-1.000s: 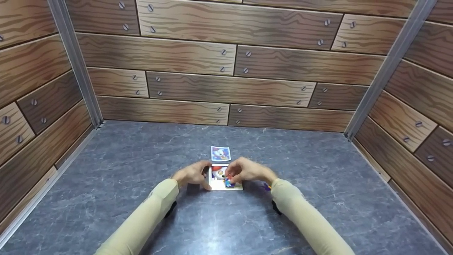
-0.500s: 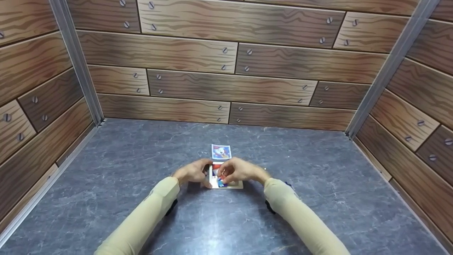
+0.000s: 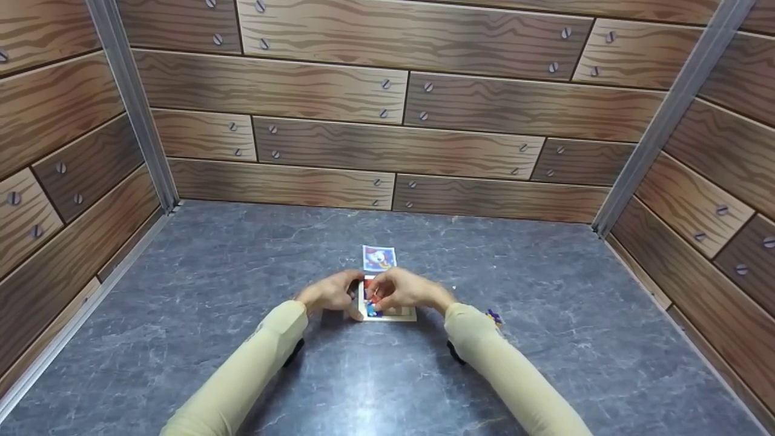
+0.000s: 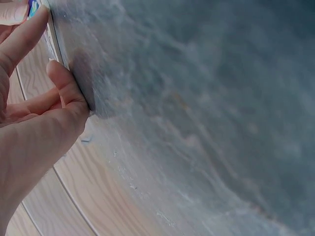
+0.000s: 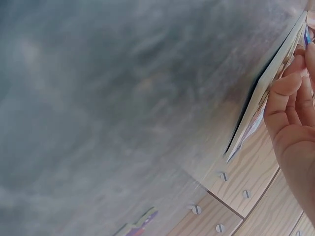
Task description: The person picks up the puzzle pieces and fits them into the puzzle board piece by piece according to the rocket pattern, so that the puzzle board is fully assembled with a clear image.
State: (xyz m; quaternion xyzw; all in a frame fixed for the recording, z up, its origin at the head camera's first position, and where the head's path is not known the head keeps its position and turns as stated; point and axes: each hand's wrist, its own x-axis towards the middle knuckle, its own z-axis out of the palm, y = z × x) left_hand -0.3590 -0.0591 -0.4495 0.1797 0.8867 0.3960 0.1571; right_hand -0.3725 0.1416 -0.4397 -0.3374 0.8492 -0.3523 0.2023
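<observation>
In the head view a small white-rimmed puzzle board [image 3: 399, 318] lies on the table, with part of a red picture piece showing in it. My left hand [image 3: 333, 292] holds the board's left side, thumb at the near corner and a finger at the far one. Between thumb and fingers my right hand [image 3: 408, 289] pinches a blue puzzle piece [image 3: 370, 310] at the board's near left corner. Those fingers hide much of the tray. From the right wrist, the board's edge [image 5: 261, 93] appears beside that hand; whether the piece is seated I cannot tell.
Just beyond the board lies a square picture card [image 3: 378, 258] with a cartoon figure. A loose purple and yellow piece [image 3: 494, 317] rests beside the right forearm. Wood-print walls [image 3: 339, 139] enclose the grey marbled table [image 3: 254, 242].
My right hand has moved left over the board, carrying the blue puzzle piece from near the middle to the near left corner. My left hand stays at the board's left side.
</observation>
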